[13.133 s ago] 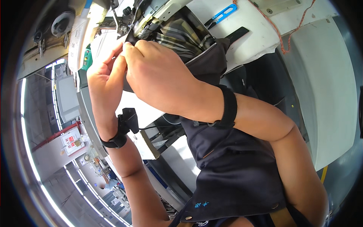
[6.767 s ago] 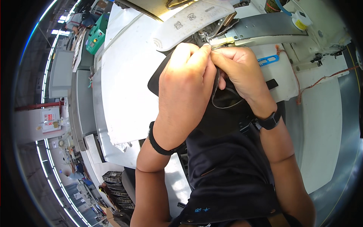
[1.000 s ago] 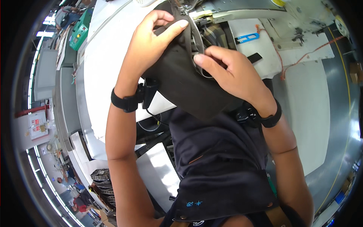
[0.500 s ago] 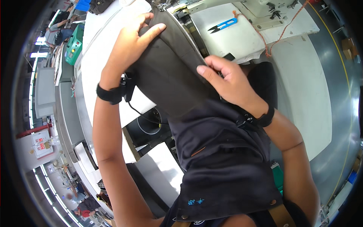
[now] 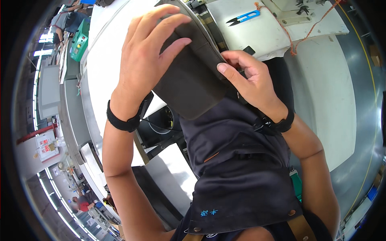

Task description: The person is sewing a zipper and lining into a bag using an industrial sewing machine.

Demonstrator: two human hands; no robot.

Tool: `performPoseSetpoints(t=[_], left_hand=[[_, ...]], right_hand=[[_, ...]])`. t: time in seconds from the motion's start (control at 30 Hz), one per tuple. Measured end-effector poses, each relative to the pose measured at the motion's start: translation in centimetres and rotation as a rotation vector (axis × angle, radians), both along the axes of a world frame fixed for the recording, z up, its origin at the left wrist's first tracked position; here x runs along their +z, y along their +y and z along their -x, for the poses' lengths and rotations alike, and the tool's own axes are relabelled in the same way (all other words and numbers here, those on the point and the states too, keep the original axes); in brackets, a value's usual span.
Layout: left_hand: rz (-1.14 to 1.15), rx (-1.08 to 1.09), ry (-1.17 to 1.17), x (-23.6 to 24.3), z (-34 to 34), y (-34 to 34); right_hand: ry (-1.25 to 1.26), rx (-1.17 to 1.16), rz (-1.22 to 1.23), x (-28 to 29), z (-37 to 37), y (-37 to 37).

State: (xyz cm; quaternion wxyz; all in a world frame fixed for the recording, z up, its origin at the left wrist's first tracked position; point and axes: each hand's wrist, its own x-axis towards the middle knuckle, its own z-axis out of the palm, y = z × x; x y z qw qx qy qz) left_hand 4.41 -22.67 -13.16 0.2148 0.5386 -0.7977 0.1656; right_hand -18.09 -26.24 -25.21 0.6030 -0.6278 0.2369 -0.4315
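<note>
A dark grey-brown fabric panel (image 5: 189,80) stretches from the worktable down over my apron. Along its right edge runs a metal zipper (image 5: 204,29). My left hand (image 5: 150,50) is over the panel's upper left part, palm down, with fingers spread and thumb apart. Whether its fingertips touch the fabric is hard to tell. Closed on the panel's zipper edge, my right hand (image 5: 251,76) pinches it between thumb and curled fingers. Part of the zipper is hidden under that hand.
Blue-handled thread snips (image 5: 244,18) lie on the white machine bed at upper right, beside an orange cord (image 5: 286,36). A green box-like device (image 5: 80,40) stands at far left. A dark round bin-like opening (image 5: 161,120) shows beneath the table edge. Other people are in the left background.
My left hand has come off its flatter hold on the panel and spread its fingers, turning toward the zipper. My right hand stays at the zipper edge, slightly higher and further right.
</note>
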Motion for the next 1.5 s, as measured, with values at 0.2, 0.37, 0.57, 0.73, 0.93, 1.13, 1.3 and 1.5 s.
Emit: performPoseSetpoints(t=[0.2, 0.37, 0.57, 0.73, 0.93, 1.13, 1.3, 1.5], left_hand=[[-0.375, 0.044, 0.33, 0.0, 2.0, 0.3], [-0.437, 0.103, 0.546, -0.5, 2.9, 0.3], [-0.521, 0.27, 0.747, -0.5, 4.0, 0.8], [-0.535, 0.356, 0.892, -1.5, 4.7, 1.3], [-0.432, 0.381, 1.138, -1.9, 4.4, 3.1], [-0.49, 0.365, 1.17, -2.7, 5.1, 3.9], [-0.446, 0.388, 1.077, -3.8, 6.1, 3.9], [-0.427, 0.345, 1.21, -4.2, 6.2, 4.2]], right_hand=[[-0.016, -0.07, 0.096, -0.6, 0.2, 0.2], [0.0, -0.111, 0.182, -0.2, 0.2, 0.5], [0.0, -0.182, 0.482, 0.9, -0.6, 0.6], [0.052, -0.268, 0.737, 0.9, -1.5, 1.7], [0.191, -0.266, 0.839, 1.7, -2.3, 2.7], [0.217, -0.23, 0.842, 2.2, -2.2, 2.9], [0.157, -0.19, 0.708, 1.6, -1.5, 3.0], [-0.05, -0.149, 0.573, 1.7, -1.3, 0.7]])
